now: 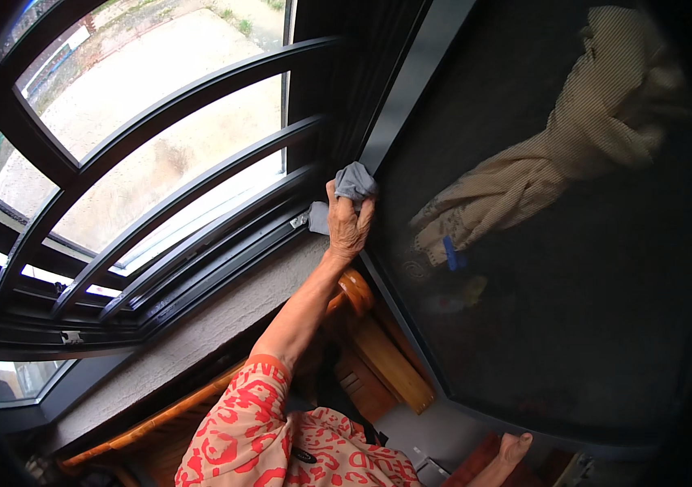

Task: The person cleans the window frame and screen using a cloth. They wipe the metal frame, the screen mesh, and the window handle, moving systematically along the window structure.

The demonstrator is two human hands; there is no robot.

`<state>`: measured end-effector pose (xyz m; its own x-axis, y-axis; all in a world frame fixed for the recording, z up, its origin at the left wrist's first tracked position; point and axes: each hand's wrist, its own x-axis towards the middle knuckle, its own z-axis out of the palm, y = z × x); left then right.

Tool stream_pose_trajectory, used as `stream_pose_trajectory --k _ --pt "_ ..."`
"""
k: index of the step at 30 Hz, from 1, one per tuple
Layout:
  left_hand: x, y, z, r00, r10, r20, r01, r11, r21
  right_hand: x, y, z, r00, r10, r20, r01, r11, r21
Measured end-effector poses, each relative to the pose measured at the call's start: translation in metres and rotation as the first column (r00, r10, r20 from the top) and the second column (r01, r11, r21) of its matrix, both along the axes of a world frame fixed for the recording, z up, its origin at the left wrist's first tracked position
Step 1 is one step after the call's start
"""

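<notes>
My left hand is closed on a grey cloth, which bunches up above the fingers. More grey cloth shows at the other side of the hand, by the window track. The cloth lies against the inner corner between the black window frame and the grey edge of a dark screen panel. Low on the right, my right hand is at the panel's bottom edge, its thumb side showing. Its fingers curl round that edge and are partly hidden.
Curved black window bars fill the left, with bright ground outside. Under them runs a rough grey sill. Wooden furniture stands below the panel. Through the panel show a knotted beige curtain and a blue clip.
</notes>
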<state>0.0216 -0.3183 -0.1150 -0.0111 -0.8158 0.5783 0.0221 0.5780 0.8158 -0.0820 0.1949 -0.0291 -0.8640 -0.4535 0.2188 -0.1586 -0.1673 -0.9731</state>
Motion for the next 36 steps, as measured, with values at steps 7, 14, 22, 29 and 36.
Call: stream_pose_trajectory --k 7,14,22,29,36 --pt "0.014 -0.002 -0.050 0.986 -0.060 0.157 0.047 0.995 0.091 -0.002 -0.008 0.005 0.996 0.082 -0.022 -0.081 0.997 0.009" --pt "0.035 -0.009 -0.111 0.886 -0.234 0.401 0.083 0.930 0.358 -0.004 -0.010 0.006 0.991 0.128 -0.032 -0.128 0.992 0.007" --pt "0.040 -0.041 -0.070 0.857 -0.218 0.467 0.206 0.976 0.077 -0.001 -0.008 0.009 0.982 0.177 -0.061 -0.176 0.984 0.008" --pt "0.029 -0.034 -0.107 0.827 -0.257 0.500 0.071 0.930 0.361 0.008 -0.006 0.010 0.972 0.219 -0.087 -0.218 0.976 0.014" --pt "0.034 0.006 -0.096 0.848 -0.304 0.435 0.085 0.886 0.455 0.004 -0.010 0.009 0.986 0.158 -0.050 -0.158 0.987 0.006"
